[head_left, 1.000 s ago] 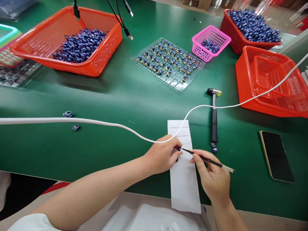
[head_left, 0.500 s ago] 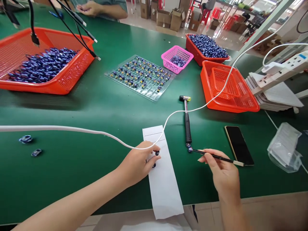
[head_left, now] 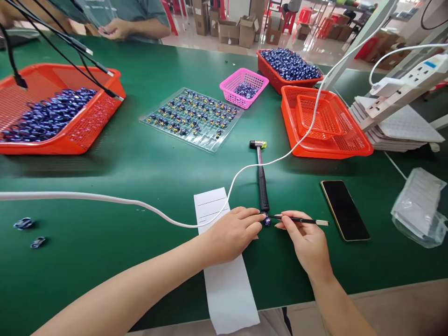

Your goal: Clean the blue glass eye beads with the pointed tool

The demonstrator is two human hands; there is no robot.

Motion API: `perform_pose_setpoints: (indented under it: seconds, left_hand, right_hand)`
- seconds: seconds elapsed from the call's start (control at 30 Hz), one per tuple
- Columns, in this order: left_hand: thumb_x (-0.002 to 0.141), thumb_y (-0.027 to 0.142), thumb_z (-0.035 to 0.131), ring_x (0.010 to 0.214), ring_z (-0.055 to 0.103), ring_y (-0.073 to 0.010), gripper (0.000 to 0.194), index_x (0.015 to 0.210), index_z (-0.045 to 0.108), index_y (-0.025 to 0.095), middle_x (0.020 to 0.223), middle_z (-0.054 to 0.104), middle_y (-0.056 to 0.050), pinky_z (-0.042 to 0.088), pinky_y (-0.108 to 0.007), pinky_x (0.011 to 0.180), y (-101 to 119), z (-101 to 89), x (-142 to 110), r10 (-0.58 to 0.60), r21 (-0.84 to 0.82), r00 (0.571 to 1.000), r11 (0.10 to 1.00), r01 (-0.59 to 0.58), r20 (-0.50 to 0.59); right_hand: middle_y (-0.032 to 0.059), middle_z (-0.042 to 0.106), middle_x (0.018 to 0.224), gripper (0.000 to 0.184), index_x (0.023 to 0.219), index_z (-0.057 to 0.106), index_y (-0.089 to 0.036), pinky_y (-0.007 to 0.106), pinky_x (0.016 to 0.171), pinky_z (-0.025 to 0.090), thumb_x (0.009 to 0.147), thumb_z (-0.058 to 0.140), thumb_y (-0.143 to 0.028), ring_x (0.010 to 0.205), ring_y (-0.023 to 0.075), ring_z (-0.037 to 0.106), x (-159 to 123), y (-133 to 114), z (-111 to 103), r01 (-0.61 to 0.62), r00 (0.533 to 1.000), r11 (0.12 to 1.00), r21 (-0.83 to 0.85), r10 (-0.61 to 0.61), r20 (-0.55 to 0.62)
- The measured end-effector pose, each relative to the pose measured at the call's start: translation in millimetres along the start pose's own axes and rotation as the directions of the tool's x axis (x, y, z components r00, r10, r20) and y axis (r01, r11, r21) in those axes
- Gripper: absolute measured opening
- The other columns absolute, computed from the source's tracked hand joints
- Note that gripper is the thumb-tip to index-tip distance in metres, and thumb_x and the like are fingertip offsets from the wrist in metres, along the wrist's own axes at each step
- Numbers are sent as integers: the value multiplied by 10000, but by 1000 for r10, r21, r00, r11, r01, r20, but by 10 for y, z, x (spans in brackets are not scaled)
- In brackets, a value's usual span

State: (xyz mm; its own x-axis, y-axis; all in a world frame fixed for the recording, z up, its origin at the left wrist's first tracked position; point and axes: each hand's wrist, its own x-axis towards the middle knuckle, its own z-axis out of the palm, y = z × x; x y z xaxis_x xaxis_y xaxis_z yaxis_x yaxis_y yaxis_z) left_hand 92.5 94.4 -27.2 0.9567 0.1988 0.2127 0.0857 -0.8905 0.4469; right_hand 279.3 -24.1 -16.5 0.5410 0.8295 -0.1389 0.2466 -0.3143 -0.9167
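My right hand (head_left: 310, 240) is closed around slim black tweezers (head_left: 301, 220) with a pale rear end. The tip points left and meets a small shiny blue metal part (head_left: 267, 221) on the table. From the left, my left hand (head_left: 233, 235) reaches over a white paper strip (head_left: 229, 294), its bent fingers close together and the fingertips at the blue part. Whatever lies under those fingers is hidden. Just beyond the part is the handle end of a small hammer (head_left: 262, 186), lying with its head away from me.
A white cable (head_left: 140, 201) crosses over the paper and hammer. Orange baskets (head_left: 105, 109), a pink basket (head_left: 245, 103) and a clear tray (head_left: 210, 145) of small parts stand farther back. A phone (head_left: 345, 210) lies right; two loose parts (head_left: 24, 223) lie left. Another person's hand (head_left: 119, 29) shows across the table.
My left hand has moved right, from above the paper to the blue part by the hammer handle. The small dark piece between its fingers is now out of sight. The tweezers have stayed at the blue part.
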Motion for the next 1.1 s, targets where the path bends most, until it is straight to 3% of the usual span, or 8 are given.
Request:
perform_pose_setpoints:
  seconds: [0.3,0.53,0.67,0.8,0.97,1.1]
  left_hand:
    - [993,209,445,1278,553,-299,166,1015,589,128,1335,627,-152,517,-460,1017,-20,34,14,14,-5,999,1000,-14,34]
    - [993,158,447,1307,531,-285,148,945,582,118,1351,611,-166,510,-420,1056,-106,128,-16,53,-15,999,998,-53,2]
    - [986,151,471,1247,582,-267,119,951,579,115,1282,656,-161,535,-400,1029,-133,153,-18,53,-60,995,997,-58,-84]
    - [970,128,493,1172,617,-261,108,1012,588,99,1209,684,-165,572,-394,972,-108,148,2,43,-67,987,996,-54,-156]
    - [961,137,507,1194,575,-296,273,1216,567,62,1245,645,-188,569,-429,972,-62,126,22,22,15,992,1000,-20,-124]
    - [966,138,484,1201,566,-295,316,1270,550,87,1243,647,-171,565,-445,979,-54,123,18,23,31,993,999,-19,-113]
  right_hand:
    - [58,746,902,252,996,687,-201,299,750,603,902,638,-429,823,207,741,-11,55,5,-17,1000,999,29,17,-24]
    - [42,747,900,236,999,686,-222,271,758,598,909,631,-433,829,191,739,8,66,12,-45,999,999,28,45,-9]
    - [27,752,880,214,995,687,-235,254,762,591,911,633,-424,820,177,738,1,73,20,-31,999,999,10,31,-24]
    - [17,758,856,190,995,687,-243,243,763,582,916,632,-406,821,171,738,-11,68,23,-2,1000,1000,-14,2,-30]
    - [6,757,842,163,990,692,-251,236,742,574,923,626,-384,803,166,738,-25,72,10,30,999,999,-36,-31,-26]
    - [-3,754,860,152,1006,691,-260,227,738,568,928,622,-371,804,156,736,-24,79,0,49,999,998,-34,-50,-14]
